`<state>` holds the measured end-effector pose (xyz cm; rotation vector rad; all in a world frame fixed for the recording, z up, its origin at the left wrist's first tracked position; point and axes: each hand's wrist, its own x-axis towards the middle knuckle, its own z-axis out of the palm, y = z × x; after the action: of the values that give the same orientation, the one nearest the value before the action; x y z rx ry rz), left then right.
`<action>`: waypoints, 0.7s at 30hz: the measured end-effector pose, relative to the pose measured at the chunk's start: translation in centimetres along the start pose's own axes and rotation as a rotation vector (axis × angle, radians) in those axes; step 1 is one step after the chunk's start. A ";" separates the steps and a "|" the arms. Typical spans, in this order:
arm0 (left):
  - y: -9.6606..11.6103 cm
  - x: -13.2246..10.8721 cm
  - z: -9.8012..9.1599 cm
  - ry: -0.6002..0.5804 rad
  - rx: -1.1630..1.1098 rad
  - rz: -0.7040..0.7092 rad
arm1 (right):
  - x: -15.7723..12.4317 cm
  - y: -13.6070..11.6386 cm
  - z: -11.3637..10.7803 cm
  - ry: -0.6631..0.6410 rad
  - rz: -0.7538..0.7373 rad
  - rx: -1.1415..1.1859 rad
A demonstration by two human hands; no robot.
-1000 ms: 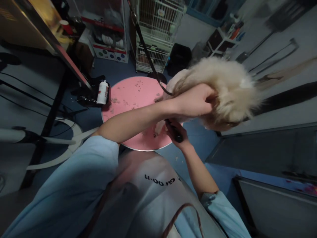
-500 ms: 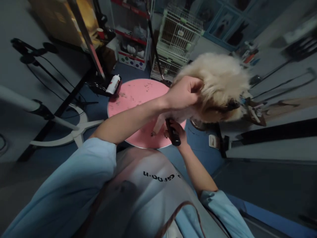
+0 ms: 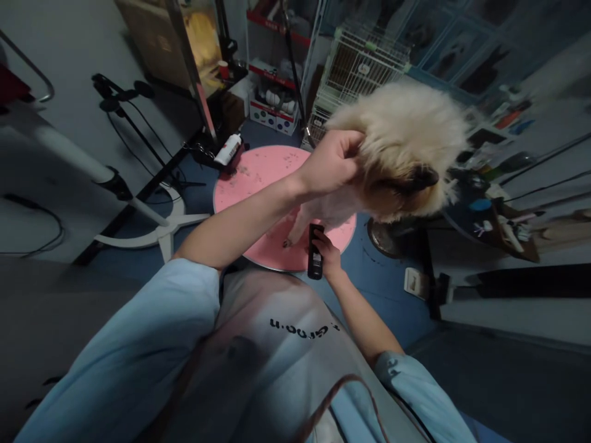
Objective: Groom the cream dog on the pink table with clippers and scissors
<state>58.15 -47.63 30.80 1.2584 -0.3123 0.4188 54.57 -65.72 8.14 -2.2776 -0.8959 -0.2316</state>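
- Dog first, the biggest thing you work on: it is fluffy and cream, and it stands on the pink round table with its body up high on the right side. One thin front leg reaches down, and its paw touches the table near the front edge.
- Pink round table next: little bits of cut fur lie on its top. It sits right in front of your body, over a blue floor.
- White wire cage stands behind the dog, far back by the wall.
- White stand with spread legs sits on the floor to the left of the table.
- Your left hand is on the dog's neck fur. Your fingers are curled shut on the fur, and your arm crosses over the table.
- Your right hand is low, just at the front edge of the table, right beside the dog's paw. Your fingers are wrapped tight on the black clipper.
- Black clipper: it points up at the dog's leg, and its top end is just under the dog's chest. You cannot tell if it touches the fur.
- White bottle lies on a dark tray at the back left edge of the table, well apart from both hands.
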 end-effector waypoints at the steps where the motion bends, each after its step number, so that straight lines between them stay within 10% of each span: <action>1: -0.1 -0.1 0.0 0.014 -0.017 -0.026 | 0.2 0.0 -0.1 0.007 0.012 0.015; 15: 1.8 -2.5 0.6 -0.008 0.002 0.057 | 1.0 -2.0 -3.7 0.082 0.006 0.090; 21: 1.7 -2.6 0.9 0.059 -0.062 0.003 | 2.5 -3.9 -10.9 0.311 -0.012 0.076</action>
<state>55.09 -48.45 31.30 1.1832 -0.2748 0.4446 54.70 -69.32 19.42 -2.0925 -0.7425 -0.5315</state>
